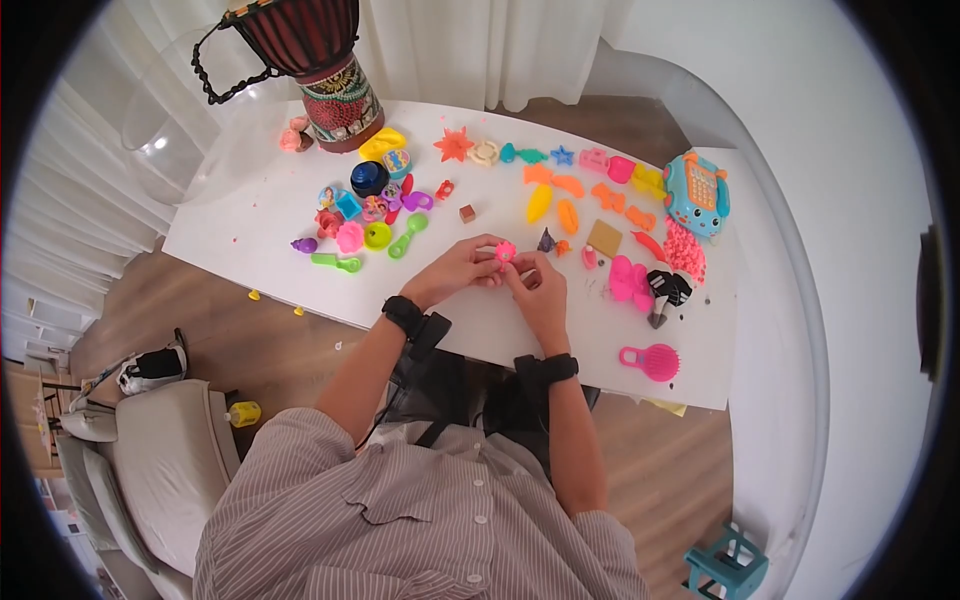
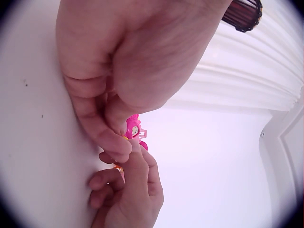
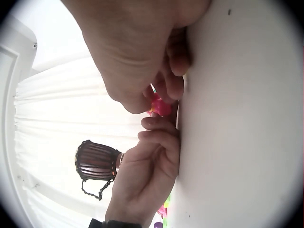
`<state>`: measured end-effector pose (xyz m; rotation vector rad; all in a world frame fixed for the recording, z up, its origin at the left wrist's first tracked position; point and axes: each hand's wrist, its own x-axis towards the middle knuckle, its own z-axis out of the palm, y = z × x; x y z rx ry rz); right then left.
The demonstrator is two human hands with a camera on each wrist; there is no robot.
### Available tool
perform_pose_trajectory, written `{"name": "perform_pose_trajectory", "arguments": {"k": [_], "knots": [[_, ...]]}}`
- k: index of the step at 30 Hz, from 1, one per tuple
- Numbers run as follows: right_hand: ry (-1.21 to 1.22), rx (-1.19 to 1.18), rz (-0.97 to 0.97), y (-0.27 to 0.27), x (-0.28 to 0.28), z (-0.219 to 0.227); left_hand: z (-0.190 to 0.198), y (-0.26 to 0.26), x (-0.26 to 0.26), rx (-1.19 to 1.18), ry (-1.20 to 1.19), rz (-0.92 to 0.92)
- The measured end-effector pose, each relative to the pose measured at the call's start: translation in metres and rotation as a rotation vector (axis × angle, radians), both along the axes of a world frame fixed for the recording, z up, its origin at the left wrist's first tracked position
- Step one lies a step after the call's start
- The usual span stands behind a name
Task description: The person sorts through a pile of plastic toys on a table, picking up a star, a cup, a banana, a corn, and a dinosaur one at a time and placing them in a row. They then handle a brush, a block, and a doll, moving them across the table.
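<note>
A small pink toy (image 1: 505,251) with a scalloped edge is held between both hands, just above the table's front part. My left hand (image 1: 465,272) pinches it from the left with thumb and fingers. From the right, my right hand (image 1: 541,303) grips its near side with bent fingers. In the left wrist view the toy (image 2: 133,127) shows a small picture on its face and a pink loop at the side; fingers hide the rest. The right wrist view shows a rounded pink part of it (image 3: 162,108). Beyond the hands lies a brown cube (image 1: 467,213).
On the white table (image 1: 300,285), colourful toys lie left and right, including a green spoon (image 1: 408,237), a pink brush (image 1: 652,361) and a dark pointed piece (image 1: 546,240). A drum (image 1: 342,100) and a toy phone (image 1: 698,195) stand toward the back corners.
</note>
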<state>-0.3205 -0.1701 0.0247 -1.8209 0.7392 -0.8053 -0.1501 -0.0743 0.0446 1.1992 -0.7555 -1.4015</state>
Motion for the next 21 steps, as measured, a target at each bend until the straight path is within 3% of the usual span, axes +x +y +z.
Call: {"name": "perform_pose_trajectory", "arguments": {"k": [21], "knots": [[0.017, -0.042, 0.009, -0.001, 0.000, -0.002, -0.009, -0.003, 0.004, 0.008, -0.012, -0.010]]}}
